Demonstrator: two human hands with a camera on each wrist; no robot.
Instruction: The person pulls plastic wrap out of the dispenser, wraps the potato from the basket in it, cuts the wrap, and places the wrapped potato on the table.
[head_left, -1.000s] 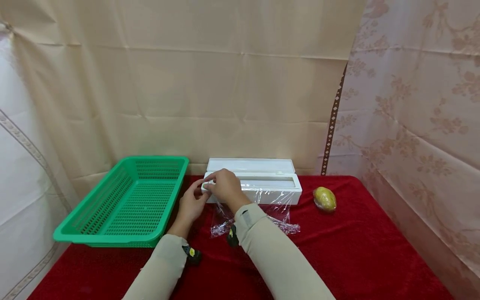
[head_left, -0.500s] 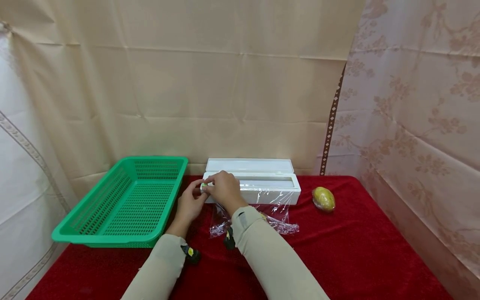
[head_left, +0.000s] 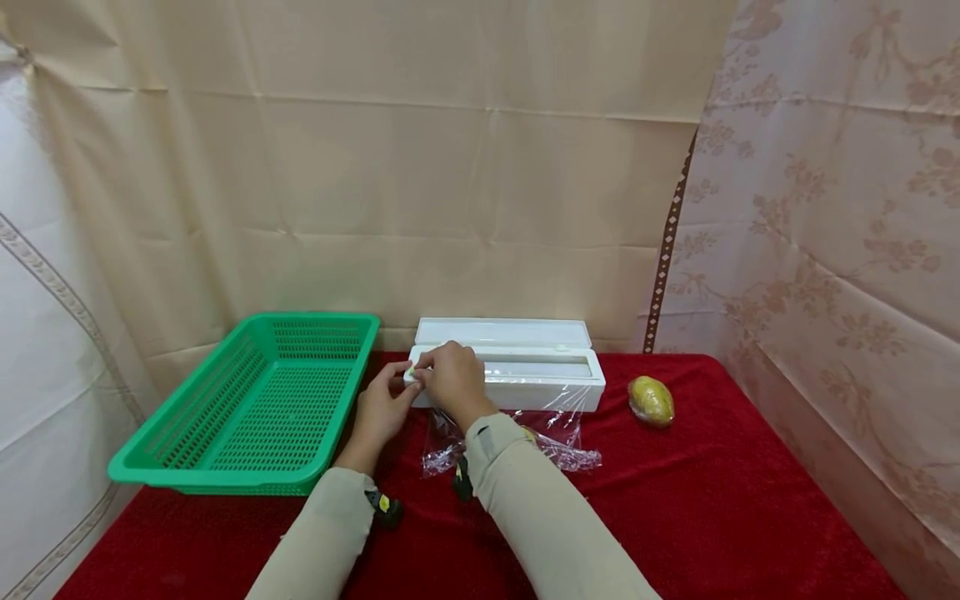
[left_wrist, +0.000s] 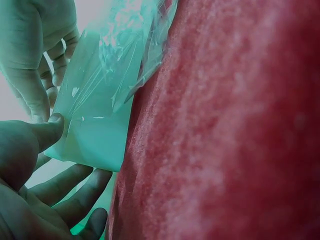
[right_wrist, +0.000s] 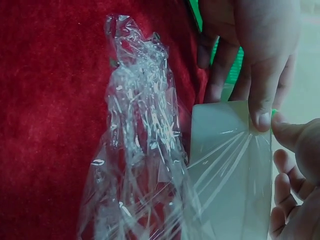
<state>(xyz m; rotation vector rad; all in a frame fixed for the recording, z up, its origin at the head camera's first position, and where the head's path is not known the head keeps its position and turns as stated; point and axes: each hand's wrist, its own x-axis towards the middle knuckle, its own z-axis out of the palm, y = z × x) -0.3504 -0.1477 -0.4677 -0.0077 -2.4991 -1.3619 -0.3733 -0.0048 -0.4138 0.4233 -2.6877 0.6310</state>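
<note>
A white cling film dispenser box [head_left: 540,395] stands with its lid [head_left: 502,332] raised. My left hand [head_left: 381,408] holds its left end; in the left wrist view the thumb [left_wrist: 52,129] presses on the front and the fingers reach around the end. My right hand [head_left: 456,382] pinches a small green-and-white piece at the box's top left corner, mostly hidden by fingers; a bit of green [right_wrist: 273,113] shows in the right wrist view. Clear cling film [right_wrist: 142,100] hangs over the front, crumpled onto the cloth, with creases running toward the left thumb.
A green plastic basket [head_left: 318,450] stands left of the box. At the right lies a yellow fruit [head_left: 651,401] wrapped in film. Red cloth [head_left: 720,500] covers the table, and curtains rise behind it. My right sleeve [head_left: 555,508] hides part of the loose film.
Both hands stay at the box's left end with slight finger movement. The small green piece, plainer half a second ago, is now more covered by the fingers.
</note>
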